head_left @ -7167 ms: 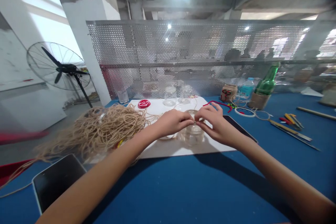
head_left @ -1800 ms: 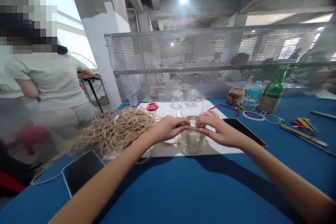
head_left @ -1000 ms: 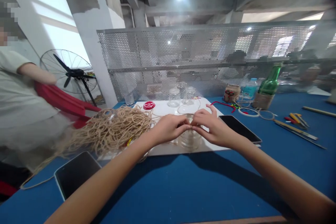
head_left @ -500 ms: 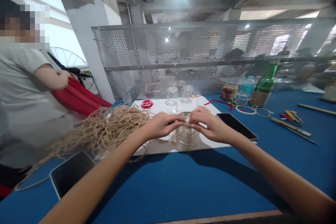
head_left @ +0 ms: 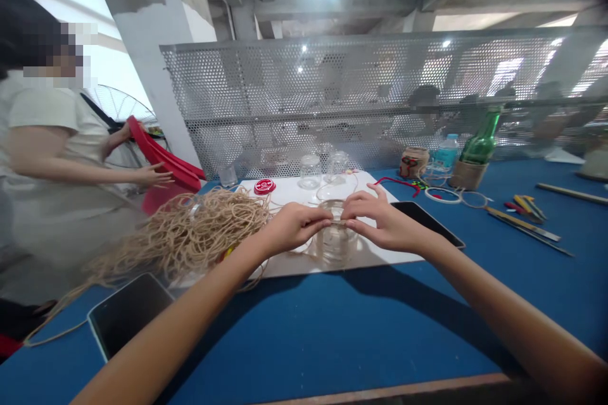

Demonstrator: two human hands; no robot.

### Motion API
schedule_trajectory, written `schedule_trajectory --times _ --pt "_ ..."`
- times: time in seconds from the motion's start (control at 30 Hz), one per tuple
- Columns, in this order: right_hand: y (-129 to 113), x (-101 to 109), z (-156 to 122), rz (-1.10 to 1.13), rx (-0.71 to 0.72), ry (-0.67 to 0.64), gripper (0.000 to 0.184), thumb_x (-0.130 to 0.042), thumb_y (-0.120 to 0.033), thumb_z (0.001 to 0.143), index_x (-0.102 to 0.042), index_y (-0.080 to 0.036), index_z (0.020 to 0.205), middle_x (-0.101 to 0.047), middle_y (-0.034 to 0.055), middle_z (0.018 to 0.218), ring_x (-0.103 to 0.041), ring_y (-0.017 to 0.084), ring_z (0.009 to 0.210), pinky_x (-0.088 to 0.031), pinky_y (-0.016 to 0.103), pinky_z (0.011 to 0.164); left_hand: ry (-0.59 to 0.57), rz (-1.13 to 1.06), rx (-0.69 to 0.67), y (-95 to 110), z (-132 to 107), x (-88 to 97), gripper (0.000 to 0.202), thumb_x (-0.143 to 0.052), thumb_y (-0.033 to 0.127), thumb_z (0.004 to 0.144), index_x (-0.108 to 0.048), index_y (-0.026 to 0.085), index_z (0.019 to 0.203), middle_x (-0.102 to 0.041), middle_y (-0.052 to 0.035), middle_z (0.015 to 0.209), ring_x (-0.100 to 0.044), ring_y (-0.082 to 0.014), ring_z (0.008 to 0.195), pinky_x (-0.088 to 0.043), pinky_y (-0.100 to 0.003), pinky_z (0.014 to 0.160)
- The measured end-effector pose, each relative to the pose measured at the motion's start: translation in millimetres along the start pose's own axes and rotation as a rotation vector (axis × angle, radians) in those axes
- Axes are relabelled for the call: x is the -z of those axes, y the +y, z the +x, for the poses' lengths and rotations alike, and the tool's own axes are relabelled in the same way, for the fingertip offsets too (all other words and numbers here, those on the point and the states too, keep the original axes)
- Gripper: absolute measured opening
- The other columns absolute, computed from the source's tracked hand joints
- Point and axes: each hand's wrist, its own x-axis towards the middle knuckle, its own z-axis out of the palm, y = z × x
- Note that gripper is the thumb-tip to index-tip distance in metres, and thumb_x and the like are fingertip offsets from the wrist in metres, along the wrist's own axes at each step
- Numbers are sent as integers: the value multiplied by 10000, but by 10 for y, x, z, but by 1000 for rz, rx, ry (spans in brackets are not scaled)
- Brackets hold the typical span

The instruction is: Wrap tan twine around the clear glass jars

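Note:
A clear glass jar [head_left: 335, 242] stands on a white board [head_left: 304, 266] on the blue table. My left hand [head_left: 295, 226] and my right hand [head_left: 382, 223] meet at the jar's neck, fingers pinched on a strand of tan twine [head_left: 338, 222] that runs around it. Left of the jar lies a big tangled heap of the same twine [head_left: 199, 228].
Two more glass jars [head_left: 310, 171] and a red lid [head_left: 264, 186] sit at the board's far end. Dark tablets lie at front left [head_left: 124, 313] and right of the board [head_left: 427, 221]. A green bottle [head_left: 481, 147] and tools [head_left: 522, 215] are at right. A person [head_left: 52, 164] holds a red object at left.
My hands stay at the jar's neck working the twine. The person at left has come closer and shifted the red object; the view has drifted slightly.

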Motion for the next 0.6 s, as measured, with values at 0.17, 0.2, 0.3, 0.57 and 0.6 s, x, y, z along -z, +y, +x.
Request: schedule_trajectory --times 0.17,0.2,0.3,0.57,0.6 --pt "-26 -47 20 -4 -31 50 255 -318 -334 938 -550 -267 1022 -631 11 998 -491 178 1072 33 540 1037 8 -23 -11 10 15 -8 235 -451 281 892 -646 168 959 -690 -23 799 -599 -101 672 -413 -193 622" --pt "-43 -69 27 -8 -32 63 233 -337 -341 932 -537 -260 1020 -633 10 976 -504 177 1048 31 543 1037 4 -26 -5 15 19 -5 230 -452 280 892 -646 166 944 -686 -18 789 -593 -98 661 -408 -190 615" --pt "-102 -145 40 -72 -17 99 151 -396 -309 909 -520 -224 903 -628 -3 857 -533 164 972 15 532 1043 -16 -29 33 38 26 3 228 -447 282 895 -638 159 919 -676 -14 783 -587 -101 668 -401 -188 615" --pt "-75 -232 36 -81 2 162 139 -362 -170 892 -489 -228 893 -616 24 982 -518 173 1078 -17 545 1032 -52 -32 21 -10 4 6 254 -411 279 911 -598 175 1048 -672 -31 889 -589 -113 723 -416 -210 663" --pt "-60 -229 36 -65 -5 157 133 -367 -170 891 -485 -230 889 -616 24 988 -512 175 1092 -23 548 1032 -57 -39 15 -21 -2 14 275 -406 279 914 -573 186 1111 -672 -32 910 -590 -110 720 -420 -211 670"
